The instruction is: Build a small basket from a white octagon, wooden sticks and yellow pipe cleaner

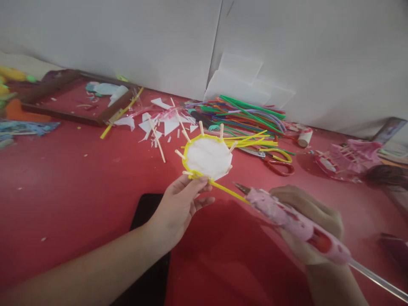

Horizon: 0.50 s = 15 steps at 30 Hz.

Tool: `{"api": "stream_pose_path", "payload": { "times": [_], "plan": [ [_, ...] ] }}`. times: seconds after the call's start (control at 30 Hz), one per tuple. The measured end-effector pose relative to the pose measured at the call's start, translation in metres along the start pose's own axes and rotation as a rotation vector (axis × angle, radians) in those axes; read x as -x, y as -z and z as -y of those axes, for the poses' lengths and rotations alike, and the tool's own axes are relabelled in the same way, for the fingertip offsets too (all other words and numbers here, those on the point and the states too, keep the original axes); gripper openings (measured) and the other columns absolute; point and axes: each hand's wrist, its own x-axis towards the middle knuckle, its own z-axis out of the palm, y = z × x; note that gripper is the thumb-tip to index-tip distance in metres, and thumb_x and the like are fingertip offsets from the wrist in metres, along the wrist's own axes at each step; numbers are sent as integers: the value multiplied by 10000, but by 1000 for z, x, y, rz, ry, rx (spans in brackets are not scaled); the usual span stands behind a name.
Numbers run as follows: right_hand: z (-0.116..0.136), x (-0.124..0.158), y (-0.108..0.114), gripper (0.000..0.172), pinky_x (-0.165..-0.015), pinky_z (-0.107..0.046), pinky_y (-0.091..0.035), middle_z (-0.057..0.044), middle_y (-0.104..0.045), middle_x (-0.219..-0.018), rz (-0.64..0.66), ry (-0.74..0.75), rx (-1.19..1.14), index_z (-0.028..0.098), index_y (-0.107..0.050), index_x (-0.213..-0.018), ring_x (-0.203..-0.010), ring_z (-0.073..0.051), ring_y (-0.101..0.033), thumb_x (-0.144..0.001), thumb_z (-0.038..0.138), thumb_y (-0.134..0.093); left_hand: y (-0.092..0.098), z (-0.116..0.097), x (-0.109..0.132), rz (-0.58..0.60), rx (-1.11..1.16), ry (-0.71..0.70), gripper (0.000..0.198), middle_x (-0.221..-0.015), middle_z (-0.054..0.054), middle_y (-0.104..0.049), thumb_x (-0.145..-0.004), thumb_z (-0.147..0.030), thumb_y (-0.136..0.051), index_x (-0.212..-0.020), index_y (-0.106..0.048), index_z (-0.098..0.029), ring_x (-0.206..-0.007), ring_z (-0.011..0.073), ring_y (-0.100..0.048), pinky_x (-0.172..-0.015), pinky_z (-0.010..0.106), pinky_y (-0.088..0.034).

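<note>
My left hand (183, 199) pinches the lower edge of a round white disc (208, 157). Short wooden sticks (222, 131) stand out around the disc's rim. A yellow pipe cleaner (228, 189) lines the left and upper edge, and its loose end trails right from my fingers. My right hand (309, 221) is wrapped round a pink hot glue gun (287, 214), with a clear glue stick (376, 278) coming out of its back. The gun's metal nozzle points up and left toward the disc, apart from it, close to the loose yellow end.
Scissors (280, 160) and a pile of coloured pipe cleaners (245, 112) lie behind the disc. White scraps (165, 123) and a brown frame (98, 121) are further left. A black phone-like slab (148, 263) lies under my left wrist. A pink stick piece (347, 159) sits at right.
</note>
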Motion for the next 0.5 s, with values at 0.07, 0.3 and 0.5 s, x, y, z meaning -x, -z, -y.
{"api": "stream_pose_path", "payload": {
  "times": [0.07, 0.3, 0.5],
  "plan": [
    [5, -9, -1, 240, -623, -351, -548, -71, -682, -868, 41, 74, 38, 220, -613, -1031, -730, -217, -670, -795, 199, -574, 0, 0, 0, 5, -21, -4, 174, -757, -7, -662, -633, -242, -896, -695, -744, -182, -723, 104, -612, -623, 226, -607],
    [12, -19, -7, 210, -540, -309, -511, -45, -646, -762, 94, 65, 52, 228, -566, -968, -648, -186, -633, -781, 141, -528, 3, 4, 1, 53, -100, -3, 155, -764, -18, -682, -674, -288, -877, -751, -769, -209, -732, 97, -618, -648, 214, -608],
    [14, -19, -9, 149, -513, -289, -490, -35, -637, -739, 98, 50, 69, 220, -563, -918, -620, -167, -619, -787, 155, -537, 3, 4, 1, 55, -109, 12, 148, -758, -23, -689, -684, -295, -871, -762, -773, -218, -715, 93, -637, -634, 201, -604]
  ]
}}
